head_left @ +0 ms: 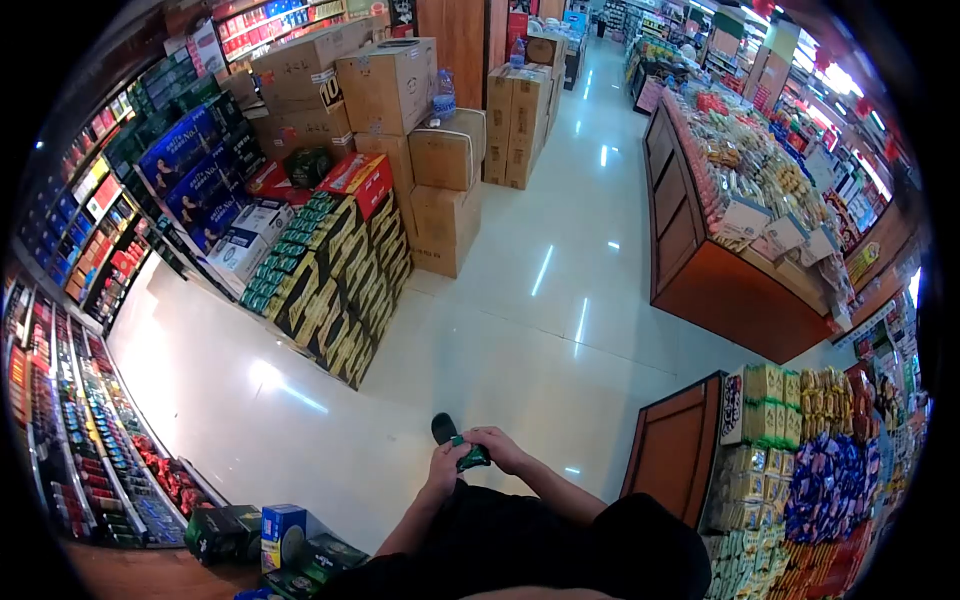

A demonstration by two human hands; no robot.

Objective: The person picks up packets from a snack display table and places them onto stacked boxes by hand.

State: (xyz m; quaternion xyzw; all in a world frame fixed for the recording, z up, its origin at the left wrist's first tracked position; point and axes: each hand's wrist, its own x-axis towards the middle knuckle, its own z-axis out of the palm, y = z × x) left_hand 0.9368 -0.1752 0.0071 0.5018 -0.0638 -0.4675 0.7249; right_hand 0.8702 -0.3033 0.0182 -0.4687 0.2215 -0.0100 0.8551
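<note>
In the head view, both hands come together low in the middle, in front of my dark clothing. My left hand [445, 468] is closed around one side of a small, shiny green packet [475, 458]. From the other side my right hand [499, 449] grips the same packet, its fingers bent over the top. The fingers cover part of the packet, and its print is too small to read. Just beyond the hands a dark shoe [443, 428] shows on the pale floor.
Stacked drink cases [340, 270] and cardboard boxes [405, 90] stand ahead on the left. Shelves of small goods [90, 430] line the left side. Dark green boxes [325, 560] lie nearby. Wooden display bins [735, 290] with bagged goods border the right of the tiled aisle [560, 240].
</note>
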